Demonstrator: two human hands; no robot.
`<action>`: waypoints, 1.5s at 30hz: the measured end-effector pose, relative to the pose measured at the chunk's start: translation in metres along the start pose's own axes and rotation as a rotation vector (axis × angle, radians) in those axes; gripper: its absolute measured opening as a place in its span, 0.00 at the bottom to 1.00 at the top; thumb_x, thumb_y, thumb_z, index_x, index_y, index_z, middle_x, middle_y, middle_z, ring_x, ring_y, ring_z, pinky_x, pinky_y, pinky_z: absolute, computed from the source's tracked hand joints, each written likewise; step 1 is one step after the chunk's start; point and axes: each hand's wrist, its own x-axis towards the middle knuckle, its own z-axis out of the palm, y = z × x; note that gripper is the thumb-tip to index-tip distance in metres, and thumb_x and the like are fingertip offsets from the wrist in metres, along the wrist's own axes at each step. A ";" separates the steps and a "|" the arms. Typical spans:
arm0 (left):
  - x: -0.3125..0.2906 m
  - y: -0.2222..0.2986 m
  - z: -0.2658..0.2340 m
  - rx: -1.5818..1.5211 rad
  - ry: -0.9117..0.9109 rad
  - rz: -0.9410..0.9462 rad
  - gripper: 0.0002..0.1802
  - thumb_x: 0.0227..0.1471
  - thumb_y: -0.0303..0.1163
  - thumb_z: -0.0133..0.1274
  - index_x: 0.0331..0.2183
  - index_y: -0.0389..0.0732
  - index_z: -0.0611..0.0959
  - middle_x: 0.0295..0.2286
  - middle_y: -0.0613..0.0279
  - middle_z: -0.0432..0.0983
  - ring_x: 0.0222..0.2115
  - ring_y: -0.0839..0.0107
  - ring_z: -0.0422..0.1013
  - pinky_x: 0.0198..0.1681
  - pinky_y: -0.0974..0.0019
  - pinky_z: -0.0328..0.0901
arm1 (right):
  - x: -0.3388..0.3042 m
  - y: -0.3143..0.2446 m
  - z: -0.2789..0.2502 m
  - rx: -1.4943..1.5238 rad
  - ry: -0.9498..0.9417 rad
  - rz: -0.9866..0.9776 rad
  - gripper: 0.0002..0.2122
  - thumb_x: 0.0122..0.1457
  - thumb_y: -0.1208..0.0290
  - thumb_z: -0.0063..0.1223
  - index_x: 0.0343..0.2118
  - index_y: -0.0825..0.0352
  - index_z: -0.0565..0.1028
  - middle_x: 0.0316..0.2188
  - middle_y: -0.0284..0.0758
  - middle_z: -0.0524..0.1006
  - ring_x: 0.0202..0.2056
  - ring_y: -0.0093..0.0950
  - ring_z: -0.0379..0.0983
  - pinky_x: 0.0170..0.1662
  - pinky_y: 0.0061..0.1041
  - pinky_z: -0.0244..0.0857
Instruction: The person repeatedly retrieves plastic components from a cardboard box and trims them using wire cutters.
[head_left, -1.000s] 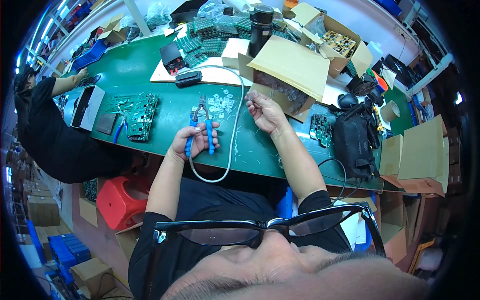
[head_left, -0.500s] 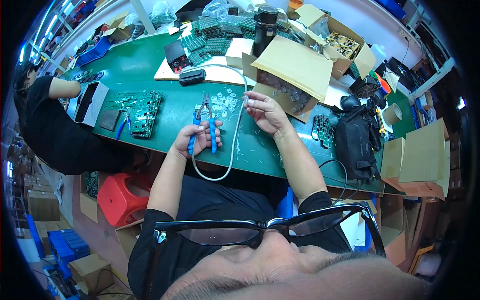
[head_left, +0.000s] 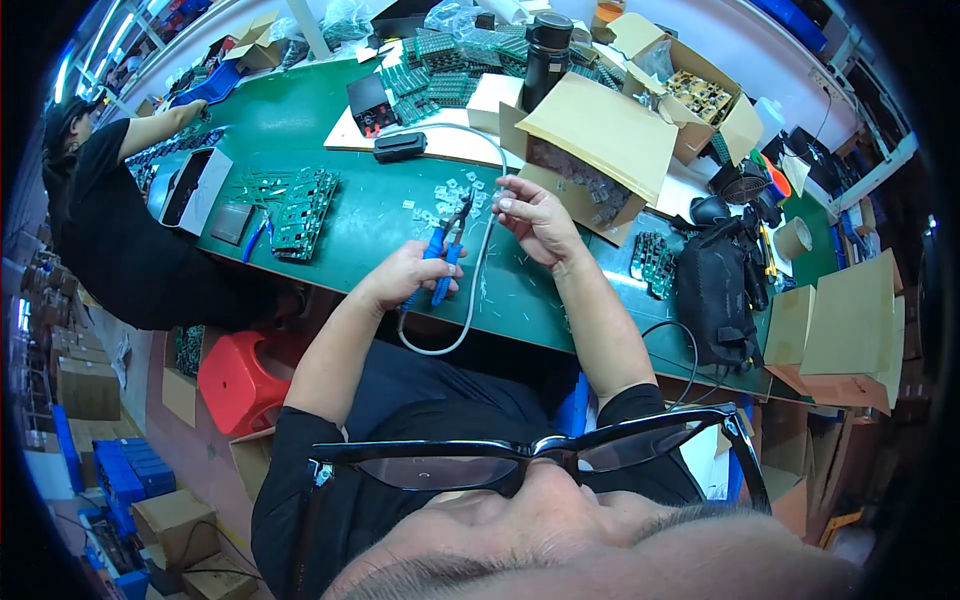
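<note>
My left hand (head_left: 405, 274) is closed around the blue-handled nippers (head_left: 436, 242), whose metal jaws tilt up and right toward my right hand (head_left: 541, 226). My right thumb and fingers pinch a small clear piece (head_left: 499, 196) close to the jaw tips; its shape is partly hidden. Small clear plastic pieces (head_left: 455, 190) lie scattered on the green table just beyond the nippers. A grey cable (head_left: 481, 262) loops from below my left hand, passes beside my right fingers and curves back toward the power box.
An open cardboard box (head_left: 600, 130) of clear parts stands beyond my right hand. Green circuit boards (head_left: 303, 215) lie to the left, a black bag (head_left: 715, 300) to the right. The black power box (head_left: 371, 105) sits behind. At far left a co-worker (head_left: 110, 230) reaches over the table.
My left hand has swung the nippers to the right, tilting the jaws toward the piece in my right fingers. The co-worker's arm now extends over the table.
</note>
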 end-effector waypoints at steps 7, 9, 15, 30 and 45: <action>-0.002 0.005 0.012 0.158 -0.013 0.053 0.28 0.56 0.31 0.58 0.57 0.32 0.78 0.42 0.56 0.81 0.40 0.66 0.80 0.48 0.62 0.72 | 0.001 0.004 0.001 -0.003 -0.004 0.022 0.07 0.61 0.80 0.64 0.41 0.65 0.80 0.35 0.31 0.82 0.38 0.22 0.81 0.41 0.19 0.75; -0.001 0.004 0.015 0.181 -0.022 0.061 0.28 0.55 0.31 0.58 0.57 0.32 0.78 0.41 0.56 0.81 0.40 0.67 0.79 0.48 0.62 0.72 | 0.001 0.006 0.002 -0.023 0.005 0.011 0.06 0.61 0.80 0.64 0.40 0.65 0.81 0.35 0.31 0.83 0.37 0.22 0.81 0.40 0.19 0.75; -0.001 0.006 0.022 0.162 0.017 0.083 0.24 0.56 0.33 0.60 0.52 0.30 0.81 0.37 0.57 0.83 0.37 0.70 0.79 0.44 0.65 0.72 | 0.000 0.008 0.002 -0.125 0.044 -0.033 0.05 0.60 0.80 0.65 0.38 0.66 0.81 0.36 0.33 0.84 0.36 0.22 0.81 0.40 0.20 0.75; -0.003 0.012 0.027 0.405 0.114 0.077 0.25 0.54 0.36 0.59 0.49 0.29 0.82 0.28 0.59 0.81 0.30 0.72 0.77 0.38 0.66 0.71 | 0.001 0.012 0.002 -0.145 0.091 -0.070 0.05 0.60 0.81 0.66 0.38 0.68 0.82 0.35 0.34 0.84 0.37 0.24 0.82 0.42 0.22 0.76; -0.008 0.022 0.042 0.705 0.262 0.104 0.19 0.55 0.40 0.54 0.39 0.31 0.83 0.22 0.51 0.79 0.26 0.59 0.78 0.35 0.55 0.71 | 0.004 0.019 -0.001 -0.210 0.125 -0.086 0.06 0.59 0.81 0.65 0.38 0.70 0.81 0.35 0.36 0.84 0.37 0.25 0.82 0.43 0.24 0.77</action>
